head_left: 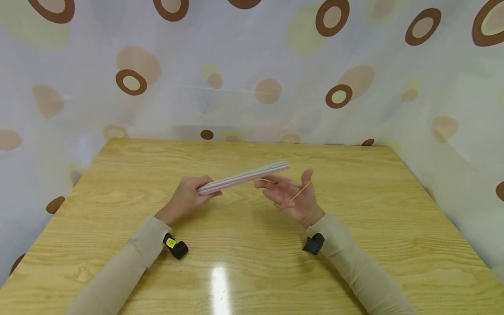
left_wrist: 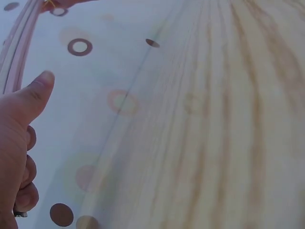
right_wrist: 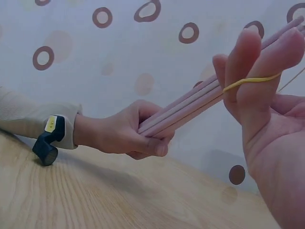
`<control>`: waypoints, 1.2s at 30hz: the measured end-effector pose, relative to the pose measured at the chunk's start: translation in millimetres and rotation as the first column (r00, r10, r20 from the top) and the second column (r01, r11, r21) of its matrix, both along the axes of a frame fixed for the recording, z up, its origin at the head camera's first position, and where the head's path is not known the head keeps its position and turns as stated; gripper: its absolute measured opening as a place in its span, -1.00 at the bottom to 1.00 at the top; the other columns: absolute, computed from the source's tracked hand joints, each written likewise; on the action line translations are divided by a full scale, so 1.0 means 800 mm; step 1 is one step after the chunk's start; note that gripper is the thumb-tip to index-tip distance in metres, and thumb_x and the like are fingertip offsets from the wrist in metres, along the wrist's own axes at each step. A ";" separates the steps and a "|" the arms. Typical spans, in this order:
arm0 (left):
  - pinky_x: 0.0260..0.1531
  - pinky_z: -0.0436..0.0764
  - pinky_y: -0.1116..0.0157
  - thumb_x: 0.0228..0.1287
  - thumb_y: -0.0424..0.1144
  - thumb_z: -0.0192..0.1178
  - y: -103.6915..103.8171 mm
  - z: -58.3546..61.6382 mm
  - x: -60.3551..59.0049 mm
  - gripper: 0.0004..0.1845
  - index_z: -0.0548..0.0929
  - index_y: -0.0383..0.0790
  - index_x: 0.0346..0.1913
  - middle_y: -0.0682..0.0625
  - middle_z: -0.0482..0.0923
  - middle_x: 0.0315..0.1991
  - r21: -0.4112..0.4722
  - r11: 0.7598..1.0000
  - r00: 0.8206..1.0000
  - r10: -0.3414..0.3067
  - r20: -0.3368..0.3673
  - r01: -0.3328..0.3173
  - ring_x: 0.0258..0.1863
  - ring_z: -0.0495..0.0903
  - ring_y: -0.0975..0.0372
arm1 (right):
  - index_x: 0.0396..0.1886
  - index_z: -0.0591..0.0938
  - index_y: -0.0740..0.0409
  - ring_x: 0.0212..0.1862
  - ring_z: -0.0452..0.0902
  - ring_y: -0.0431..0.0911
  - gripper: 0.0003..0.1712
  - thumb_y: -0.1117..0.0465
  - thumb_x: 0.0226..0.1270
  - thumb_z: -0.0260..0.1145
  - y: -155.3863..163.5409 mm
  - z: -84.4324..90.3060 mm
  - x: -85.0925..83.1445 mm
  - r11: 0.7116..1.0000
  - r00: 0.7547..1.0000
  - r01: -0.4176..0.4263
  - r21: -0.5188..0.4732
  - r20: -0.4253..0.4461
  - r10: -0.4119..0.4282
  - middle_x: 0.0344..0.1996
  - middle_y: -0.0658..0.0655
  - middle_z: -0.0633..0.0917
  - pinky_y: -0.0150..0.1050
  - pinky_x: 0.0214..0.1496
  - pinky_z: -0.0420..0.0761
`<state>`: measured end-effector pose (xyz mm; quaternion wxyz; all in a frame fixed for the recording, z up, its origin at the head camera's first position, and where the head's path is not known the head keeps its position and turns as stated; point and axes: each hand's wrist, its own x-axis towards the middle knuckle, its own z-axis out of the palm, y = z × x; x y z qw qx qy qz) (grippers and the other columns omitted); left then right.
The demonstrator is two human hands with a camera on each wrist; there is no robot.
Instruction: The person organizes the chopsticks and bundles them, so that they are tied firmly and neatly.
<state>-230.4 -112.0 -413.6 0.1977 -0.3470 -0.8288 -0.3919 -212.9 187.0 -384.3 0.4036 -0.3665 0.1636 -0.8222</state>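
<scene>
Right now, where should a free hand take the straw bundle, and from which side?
Take the straw bundle on its bare middle stretch, from above, I'd judge. The left hand grips one end; the rubber band, stretched over the right hand, loops the other. It lies near level.

From my left wrist view, the left hand (left_wrist: 16,143) is cut by the left edge and the bundle of sticks (left_wrist: 16,45) runs off the top. I cannot count the sticks; the right hand (right_wrist: 267,124) covers their far end.
</scene>
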 end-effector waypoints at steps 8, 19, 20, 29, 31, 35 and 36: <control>-0.57 0.57 0.27 -0.09 -0.33 0.52 0.001 0.006 -0.003 -0.75 0.61 -0.26 -0.40 -0.05 0.66 -0.52 -0.106 0.993 0.937 0.015 -0.348 -0.055 -0.62 0.54 0.26 | 0.35 0.35 0.35 0.25 0.42 0.03 -0.05 -0.36 0.30 0.08 0.015 0.006 -0.010 0.984 0.979 0.144 0.103 -0.161 -0.126 0.24 0.30 0.47 -0.48 -0.01 0.52; -0.69 0.49 0.34 -0.10 -0.32 0.52 0.004 0.013 0.000 -0.69 0.53 -0.24 -0.40 -0.03 0.57 -0.62 -0.194 0.974 0.878 0.013 -0.479 -0.120 -0.73 0.38 0.30 | 0.41 0.28 0.29 -0.26 0.44 -0.18 0.02 -0.43 0.27 0.04 0.032 0.009 -0.020 0.957 0.957 0.163 0.240 -0.274 -0.094 0.14 0.26 0.58 -0.47 -0.28 0.40; -0.70 0.48 0.35 -0.10 -0.33 0.52 0.004 0.013 0.001 -0.69 0.53 -0.23 -0.40 -0.03 0.55 -0.63 -0.202 0.971 0.877 0.013 -0.481 -0.126 -0.73 0.36 0.30 | 0.40 0.31 0.26 -0.28 0.42 -0.20 -0.02 -0.41 0.27 0.05 0.032 0.008 -0.021 0.950 0.950 0.178 0.256 -0.297 -0.098 0.13 0.24 0.60 -0.47 -0.27 0.40; -0.67 0.51 0.32 -0.07 -0.30 0.51 0.001 0.010 0.002 -0.71 0.56 -0.24 -0.39 -0.05 0.62 -0.57 -0.225 0.963 0.897 0.038 -0.441 -0.151 -0.71 0.43 0.28 | 0.30 0.49 -0.03 -0.45 0.37 -0.28 -0.31 -0.16 0.17 0.27 0.027 0.004 -0.028 0.847 0.876 0.369 0.383 -0.448 -0.178 -0.04 0.02 0.69 -0.35 -0.49 0.13; -0.67 0.51 0.31 -0.08 -0.31 0.52 0.001 0.009 0.001 -0.71 0.56 -0.24 -0.38 -0.05 0.63 -0.56 -0.230 0.962 0.902 0.035 -0.431 -0.147 -0.70 0.44 0.28 | 0.29 0.50 -0.04 -0.46 0.39 -0.29 -0.33 -0.12 0.17 0.28 0.027 0.003 -0.027 0.828 0.865 0.398 0.394 -0.461 -0.196 -0.07 0.00 0.70 -0.33 -0.50 0.12; -0.65 0.51 0.30 -0.05 -0.29 0.50 0.000 0.007 0.000 -0.72 0.56 -0.23 -0.37 -0.05 0.63 -0.54 -0.244 0.958 0.914 0.040 -0.403 -0.149 -0.68 0.45 0.28 | 0.30 0.48 -0.05 -0.46 0.43 -0.30 -0.33 -0.13 0.20 0.28 0.026 -0.001 -0.023 0.776 0.823 0.479 0.410 -0.518 -0.234 -0.07 -0.04 0.68 -0.32 -0.47 0.20; -0.64 0.52 0.29 -0.03 -0.28 0.49 0.000 0.007 0.000 -0.73 0.57 -0.24 -0.36 -0.05 0.64 -0.54 -0.246 0.958 0.918 0.042 -0.394 -0.149 -0.68 0.46 0.27 | 0.31 0.47 -0.03 -0.48 0.41 -0.30 -0.33 -0.13 0.21 0.27 0.026 -0.001 -0.023 0.762 0.810 0.500 0.412 -0.535 -0.242 -0.07 -0.04 0.68 -0.32 -0.47 0.21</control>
